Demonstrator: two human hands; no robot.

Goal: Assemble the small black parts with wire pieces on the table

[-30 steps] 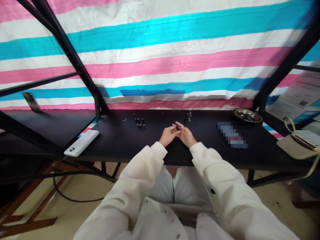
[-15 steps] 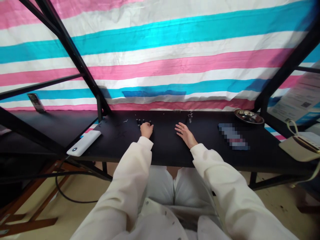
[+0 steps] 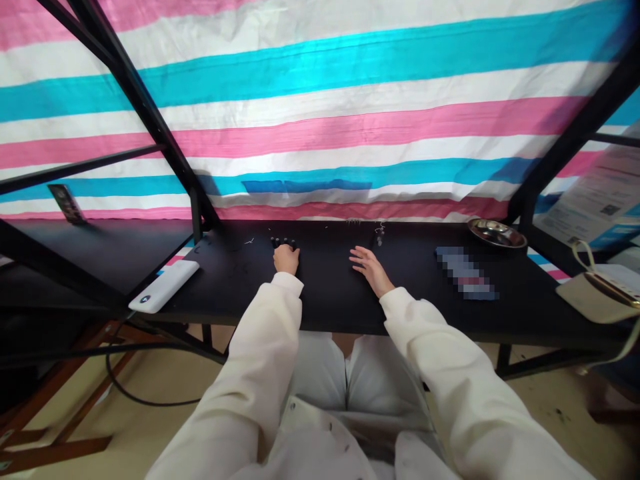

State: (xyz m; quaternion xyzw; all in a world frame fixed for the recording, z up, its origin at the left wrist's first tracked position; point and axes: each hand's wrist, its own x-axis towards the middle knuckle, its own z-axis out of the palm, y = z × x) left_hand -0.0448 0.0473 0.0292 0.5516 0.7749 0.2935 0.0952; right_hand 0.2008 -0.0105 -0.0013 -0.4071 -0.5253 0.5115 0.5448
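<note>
My left hand (image 3: 287,259) rests low over the black tabletop (image 3: 325,293), its back toward me and its fingers curled down. Just beyond its knuckles stands a short row of small dark cylindrical pieces (image 3: 285,241) with greyish tops. The hand is at the row, but its fingertips are hidden, so what they pinch cannot be made out. To the right, my right hand (image 3: 369,268) hovers at or just above the table with its fingers apart and nothing in them. Beyond it lie a few small greyish pieces (image 3: 380,239).
A white power bank (image 3: 164,287) sits at the left edge. On the right are a blurred-out flat object (image 3: 466,273), a shiny metal dish (image 3: 497,233) and a beige bag (image 3: 597,297). Black frame posts (image 3: 200,207) and a striped sheet (image 3: 350,127) stand behind.
My left hand has shifted slightly left along the row of dark pieces, and its thumb shows less. The right hand stays nearly where it was, fingers still spread.
</note>
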